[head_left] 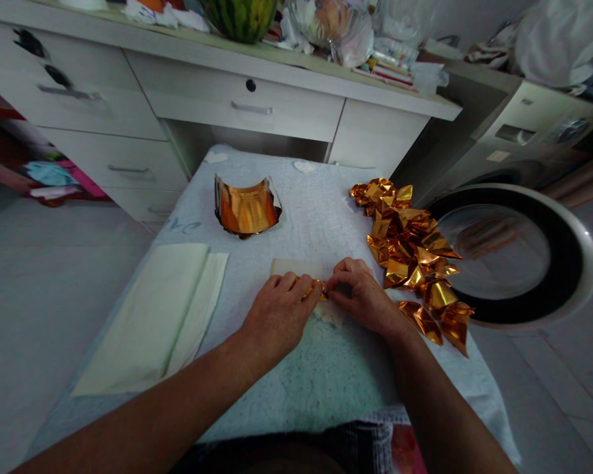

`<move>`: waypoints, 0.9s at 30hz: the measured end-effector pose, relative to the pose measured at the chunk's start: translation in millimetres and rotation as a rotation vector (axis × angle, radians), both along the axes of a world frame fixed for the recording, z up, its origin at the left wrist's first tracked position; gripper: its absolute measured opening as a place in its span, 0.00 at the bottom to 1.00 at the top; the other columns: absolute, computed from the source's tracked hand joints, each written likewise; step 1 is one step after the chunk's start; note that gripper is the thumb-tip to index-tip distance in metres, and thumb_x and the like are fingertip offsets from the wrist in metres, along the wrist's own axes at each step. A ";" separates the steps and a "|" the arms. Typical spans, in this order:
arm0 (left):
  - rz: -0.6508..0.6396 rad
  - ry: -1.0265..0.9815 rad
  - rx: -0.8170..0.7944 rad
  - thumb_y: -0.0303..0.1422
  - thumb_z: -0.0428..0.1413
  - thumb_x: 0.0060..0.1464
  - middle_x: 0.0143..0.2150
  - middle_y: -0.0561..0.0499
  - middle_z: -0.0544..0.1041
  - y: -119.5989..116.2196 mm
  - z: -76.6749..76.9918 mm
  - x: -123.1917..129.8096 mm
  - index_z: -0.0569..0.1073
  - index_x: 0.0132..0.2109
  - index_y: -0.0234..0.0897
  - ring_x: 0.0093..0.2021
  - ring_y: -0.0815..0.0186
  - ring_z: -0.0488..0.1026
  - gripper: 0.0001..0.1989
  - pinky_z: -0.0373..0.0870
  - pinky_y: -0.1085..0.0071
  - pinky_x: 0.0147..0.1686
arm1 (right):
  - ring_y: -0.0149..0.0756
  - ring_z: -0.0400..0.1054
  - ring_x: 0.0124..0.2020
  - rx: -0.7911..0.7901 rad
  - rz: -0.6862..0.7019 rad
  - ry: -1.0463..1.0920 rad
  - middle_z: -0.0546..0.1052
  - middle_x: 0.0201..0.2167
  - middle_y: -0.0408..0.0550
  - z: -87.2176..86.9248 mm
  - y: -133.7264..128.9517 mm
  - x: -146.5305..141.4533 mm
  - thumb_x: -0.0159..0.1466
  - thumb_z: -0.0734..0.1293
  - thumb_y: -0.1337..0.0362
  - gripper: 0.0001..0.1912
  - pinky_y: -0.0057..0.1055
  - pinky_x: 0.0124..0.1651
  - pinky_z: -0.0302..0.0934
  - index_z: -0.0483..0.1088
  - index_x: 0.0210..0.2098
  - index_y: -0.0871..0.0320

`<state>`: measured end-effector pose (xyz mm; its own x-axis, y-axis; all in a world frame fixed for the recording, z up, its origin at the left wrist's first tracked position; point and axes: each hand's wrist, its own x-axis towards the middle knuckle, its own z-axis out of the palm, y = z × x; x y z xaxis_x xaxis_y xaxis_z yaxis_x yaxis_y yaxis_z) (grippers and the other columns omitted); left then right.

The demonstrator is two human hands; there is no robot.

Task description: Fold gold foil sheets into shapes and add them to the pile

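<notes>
A small folded piece of gold foil paper [321,288] lies mostly hidden under my fingers in the middle of the cloth-covered table [321,210]. My left hand [282,306] has its bent fingers pressed over the foil's left part. At the other end, my right hand [360,293] pinches the foil's edge between thumb and fingers. Just behind both hands a pale flat rectangular piece [299,267] shows. A curved stack of gold foil sheets [247,205] stands farther back on the left. To the right lies a pile of folded gold foil pieces [415,250].
Pale folded paper sheets [148,316] cover the table's left side. Beyond the table is a white drawer cabinet [217,85] bearing a watermelon [240,16] and plastic bags. A washing machine [518,138] with its round door [573,263] swung out stands close to the table's right edge.
</notes>
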<state>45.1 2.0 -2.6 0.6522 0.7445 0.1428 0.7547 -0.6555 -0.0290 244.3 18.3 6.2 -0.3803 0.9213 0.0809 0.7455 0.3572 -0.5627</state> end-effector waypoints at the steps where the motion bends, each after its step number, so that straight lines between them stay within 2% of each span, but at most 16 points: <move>1: -0.003 -0.001 -0.001 0.26 0.51 0.63 0.45 0.47 0.73 0.1 0.0 0.0 0.69 0.57 0.40 0.43 0.57 0.67 0.16 0.66 0.59 0.40 | 0.39 0.61 0.44 -0.001 0.005 -0.001 0.70 0.37 0.46 0.0 -0.1 0.5 0.60 0.70 0.72 0.06 0.41 0.49 0.54 0.74 0.31 0.55; 27: 0.008 -0.049 -0.011 0.27 0.52 0.63 0.45 0.48 0.73 0.2 -0.5 -0.7 0.69 0.55 0.41 0.44 0.56 0.67 0.14 0.65 0.59 0.38 | 0.35 0.63 0.40 -0.092 0.201 -0.002 0.69 0.31 0.41 9.4 -4.1 8.5 0.62 0.71 0.68 0.04 0.37 0.48 0.53 0.76 0.31 0.53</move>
